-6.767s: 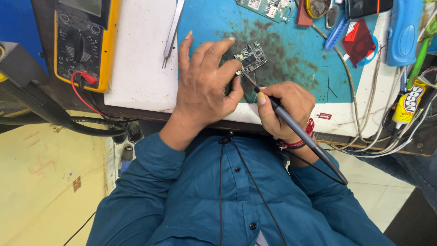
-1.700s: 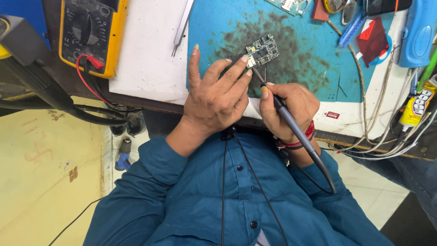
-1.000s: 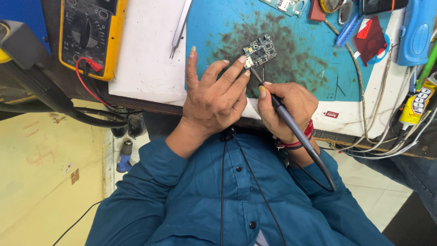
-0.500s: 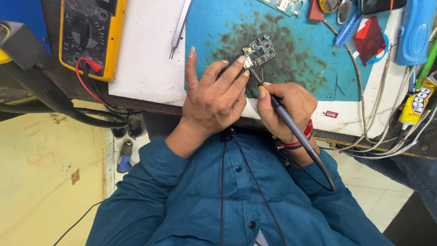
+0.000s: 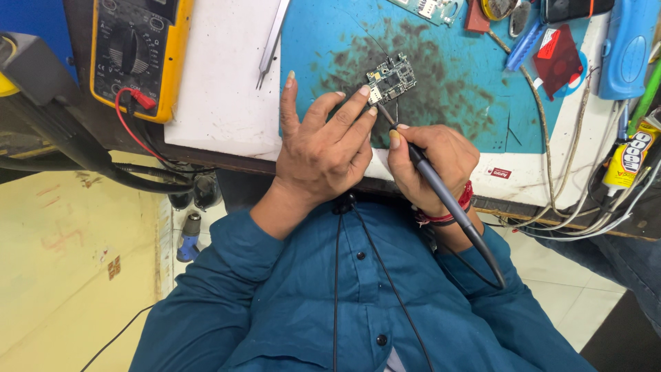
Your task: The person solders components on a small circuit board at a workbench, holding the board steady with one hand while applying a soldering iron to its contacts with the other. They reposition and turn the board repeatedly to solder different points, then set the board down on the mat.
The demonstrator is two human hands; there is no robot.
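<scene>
At the far left of your bench sits a yellow multimeter [image 5: 138,52] with a red lead [image 5: 138,103] plugged into it, and beside it a pair of tweezers [image 5: 273,41] lies on the white pad [image 5: 220,89]. Moving right, your left hand [image 5: 323,148] rests on the edge of the blue mat [image 5: 454,83], thumb raised apart from the rest, while the index and middle fingertips [image 5: 365,93] press down on the near corner of the small circuit board [image 5: 390,77] to pin it flat. The board itself lies on the dark, stained patch of the mat, just beyond those fingertips. Next comes your right hand [image 5: 430,162], fingers closed pen-style around the probe pen [image 5: 441,196], whose fine tip meets the board's near edge; its cable trails back over your blue shirt [image 5: 358,303]. Further right lie a red cloth [image 5: 556,58], a blue tool case [image 5: 626,45] and a glue tube [image 5: 623,162] among loose cables. Judging by this, the work on the board is mid-way: the tip is engaged and the board is held steady, and no result is visible, so whether the joint or reading is finished cannot be told
</scene>
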